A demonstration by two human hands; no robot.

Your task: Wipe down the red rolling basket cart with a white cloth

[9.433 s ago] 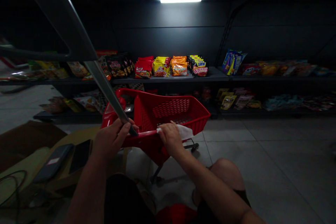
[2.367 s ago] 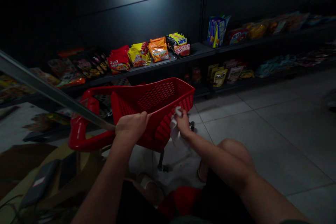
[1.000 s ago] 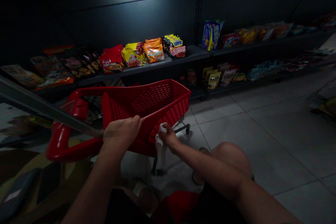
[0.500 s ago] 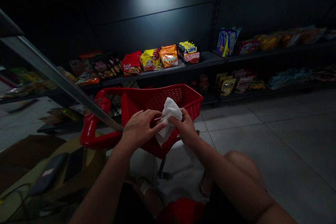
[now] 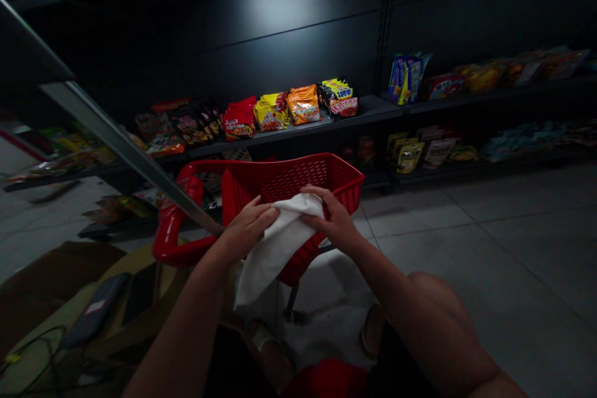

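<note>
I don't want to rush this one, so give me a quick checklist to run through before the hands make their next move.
1. Left hand on the white cloth: ok, its fingers touch the upper part; how firmly, I cannot tell.
2. Right hand on the cloth: ok, thumb and fingers hold its upper right part.
3. Cloth spread flat: not ok, it is folded at the top, with one end hanging down.
4. Near side of the red cart in full view: not ok, hands and cloth cover part of it.
5. Grey bar fixed to the cart: cannot tell.
</note>
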